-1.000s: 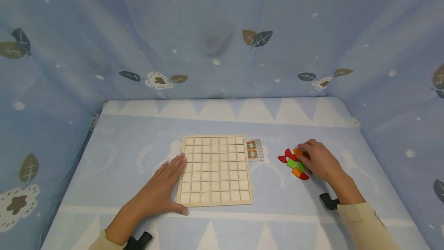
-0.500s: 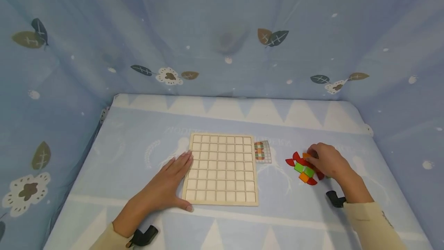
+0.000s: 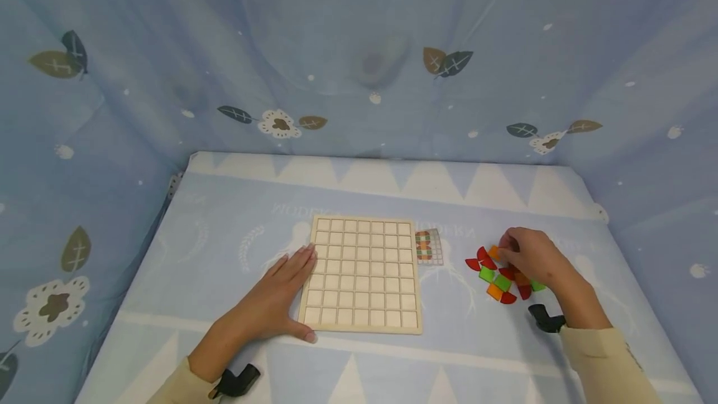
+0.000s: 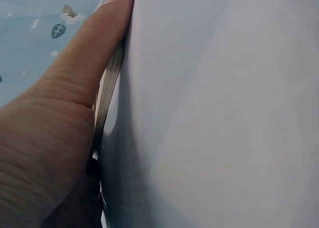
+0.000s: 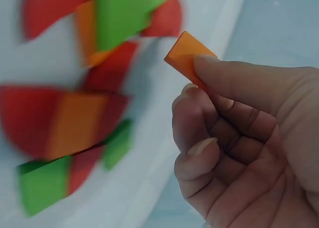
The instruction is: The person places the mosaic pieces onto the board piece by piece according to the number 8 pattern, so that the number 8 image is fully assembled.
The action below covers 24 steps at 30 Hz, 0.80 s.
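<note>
Nearest me, the left hand [image 3: 268, 299] rests at the left edge of the wooden grid board [image 3: 361, 273], fingers straight, thumb spread to its near corner. Right of it on the tabletop [image 3: 449, 341] I see red, green and orange pieces [image 3: 502, 282] in a loose cluster; beside them my right hand [image 3: 534, 259] pinches an orange tile [image 5: 183, 53]. A patterned card [image 3: 429, 248] lies at the board's right edge; blue leaf-printed cloth [image 3: 359, 120] hangs behind.
</note>
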Available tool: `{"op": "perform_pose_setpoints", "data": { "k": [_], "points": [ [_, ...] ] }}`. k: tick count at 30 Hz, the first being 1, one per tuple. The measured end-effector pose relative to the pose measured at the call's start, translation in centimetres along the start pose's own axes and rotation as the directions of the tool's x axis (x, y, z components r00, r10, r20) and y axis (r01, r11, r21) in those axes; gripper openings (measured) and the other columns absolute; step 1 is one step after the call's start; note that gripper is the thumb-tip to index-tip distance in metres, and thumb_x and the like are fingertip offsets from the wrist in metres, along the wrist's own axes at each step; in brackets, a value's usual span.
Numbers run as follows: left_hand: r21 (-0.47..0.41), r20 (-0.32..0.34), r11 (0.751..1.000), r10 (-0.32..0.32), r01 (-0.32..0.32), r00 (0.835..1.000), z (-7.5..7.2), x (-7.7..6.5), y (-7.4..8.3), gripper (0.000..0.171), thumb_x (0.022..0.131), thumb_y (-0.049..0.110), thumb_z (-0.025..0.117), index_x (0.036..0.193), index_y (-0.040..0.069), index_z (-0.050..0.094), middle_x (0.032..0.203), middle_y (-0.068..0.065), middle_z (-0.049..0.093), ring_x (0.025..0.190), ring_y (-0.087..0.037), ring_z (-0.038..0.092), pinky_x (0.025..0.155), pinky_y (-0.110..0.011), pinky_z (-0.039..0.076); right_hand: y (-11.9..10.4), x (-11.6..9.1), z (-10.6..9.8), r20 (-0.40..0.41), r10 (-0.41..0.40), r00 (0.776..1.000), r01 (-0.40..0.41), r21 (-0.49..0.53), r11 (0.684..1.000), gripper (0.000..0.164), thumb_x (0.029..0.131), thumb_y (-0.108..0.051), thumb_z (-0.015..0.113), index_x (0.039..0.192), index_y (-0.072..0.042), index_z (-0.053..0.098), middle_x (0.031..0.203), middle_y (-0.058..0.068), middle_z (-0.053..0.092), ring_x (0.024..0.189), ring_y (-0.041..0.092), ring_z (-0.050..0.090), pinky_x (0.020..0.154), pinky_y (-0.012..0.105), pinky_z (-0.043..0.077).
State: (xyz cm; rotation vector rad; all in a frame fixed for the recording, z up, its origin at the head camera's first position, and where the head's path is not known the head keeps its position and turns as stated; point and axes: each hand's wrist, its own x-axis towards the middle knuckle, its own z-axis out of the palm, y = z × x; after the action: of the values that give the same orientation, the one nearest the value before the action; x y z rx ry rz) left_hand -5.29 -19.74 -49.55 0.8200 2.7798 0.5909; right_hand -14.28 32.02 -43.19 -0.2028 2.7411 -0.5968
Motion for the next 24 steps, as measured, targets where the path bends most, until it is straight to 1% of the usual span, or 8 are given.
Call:
{"op": "perform_pose_setpoints", "data": {
  "k": [4, 9, 11, 13, 17, 21, 24],
  "points": [
    [-0.002, -0.006, 1.000, 0.000, 0.000, 1.000, 0.1, -0.1, 0.0, 0.150, 0.060, 0.082, 0.081, 0.167, 0.002, 0.015, 0.175, -0.009, 0.006, 0.161, -0.027, 0.008, 0.127, -0.052, 0.010, -2.4, 0.9, -0.6, -0.030, -0.099, 0.995, 0.100, 0.010, 0.995, 0.011, 0.097, -0.010, 0.074, 0.100, -0.002, 0.067, 0.087, 0.004, 0.066, 0.075, 0.020, 0.058, 0.067, 0.034, 0.055],
    [-0.006, -0.039, 1.000, 0.027, -0.027, 0.999, 0.2, -0.2, -0.1, 0.148, 0.060, 0.082, 0.081, 0.166, 0.001, 0.017, 0.175, -0.012, 0.009, 0.160, -0.030, 0.011, 0.126, -0.054, 0.013, -6.5, 2.8, -0.7, -0.049, -0.197, 0.979, 0.198, 0.009, 0.980, 0.006, 0.098, -0.007, 0.072, 0.100, -0.003, 0.069, 0.089, 0.004, 0.069, 0.077, 0.020, 0.060, 0.069, 0.035, 0.056],
    [-0.011, -0.051, 0.999, 0.039, -0.039, 0.998, 0.2, -0.2, -0.1, 0.148, 0.060, 0.082, 0.081, 0.166, 0.000, 0.018, 0.174, -0.014, 0.011, 0.160, -0.032, 0.013, 0.126, -0.056, 0.014, -8.2, 3.7, -0.3, -0.047, -0.235, 0.971, 0.236, 0.009, 0.972, 0.005, 0.099, -0.008, 0.071, 0.100, -0.003, 0.069, 0.090, 0.004, 0.069, 0.077, 0.020, 0.060, 0.068, 0.035, 0.055],
    [-0.015, -0.058, 0.999, 0.044, -0.045, 0.997, 0.3, -0.2, -0.2, 0.147, 0.061, 0.082, 0.081, 0.166, -0.001, 0.019, 0.174, -0.014, 0.012, 0.160, -0.032, 0.014, 0.125, -0.056, 0.014, -9.7, 4.6, 0.1, -0.047, -0.285, 0.957, 0.285, 0.010, 0.958, 0.004, 0.100, -0.008, 0.070, 0.098, -0.004, 0.069, 0.090, 0.003, 0.069, 0.077, 0.019, 0.060, 0.069, 0.036, 0.054],
    [-0.032, -0.043, 0.999, 0.034, -0.035, 0.999, 0.5, -0.2, -0.2, 0.148, 0.061, 0.081, 0.081, 0.167, 0.001, 0.016, 0.175, -0.012, 0.008, 0.160, -0.029, 0.009, 0.127, -0.054, 0.011, -12.5, 6.3, 1.1, -0.025, -0.368, 0.929, 0.369, 0.025, 0.929, 0.005, 0.102, -0.009, 0.068, 0.098, -0.007, 0.070, 0.089, 0.000, 0.067, 0.078, 0.017, 0.060, 0.071, 0.036, 0.053],
    [-0.054, -0.028, 0.998, 0.020, -0.021, 0.999, 0.6, -0.2, -0.3, 0.148, 0.062, 0.081, 0.082, 0.168, 0.003, 0.012, 0.176, -0.009, 0.004, 0.161, -0.027, 0.006, 0.127, -0.052, 0.007, -14.5, 7.7, 2.3, 0.002, -0.433, 0.901, 0.432, 0.051, 0.900, 0.005, 0.103, -0.009, 0.067, 0.100, -0.007, 0.070, 0.090, 0.000, 0.067, 0.077, 0.015, 0.060, 0.071, 0.036, 0.053],
    [-0.066, -0.030, 0.998, 0.016, -0.018, 0.999, 0.5, -0.2, -0.4, 0.147, 0.063, 0.081, 0.081, 0.168, 0.005, 0.011, 0.176, -0.008, 0.004, 0.161, -0.026, 0.005, 0.127, -0.051, 0.006, -15.5, 8.8, 3.4, 0.017, -0.455, 0.890, 0.453, 0.065, 0.889, 0.005, 0.103, -0.009, 0.066, 0.101, -0.007, 0.070, 0.091, 0.000, 0.067, 0.077, 0.015, 0.060, 0.072, 0.036, 0.053]
  ]
}}
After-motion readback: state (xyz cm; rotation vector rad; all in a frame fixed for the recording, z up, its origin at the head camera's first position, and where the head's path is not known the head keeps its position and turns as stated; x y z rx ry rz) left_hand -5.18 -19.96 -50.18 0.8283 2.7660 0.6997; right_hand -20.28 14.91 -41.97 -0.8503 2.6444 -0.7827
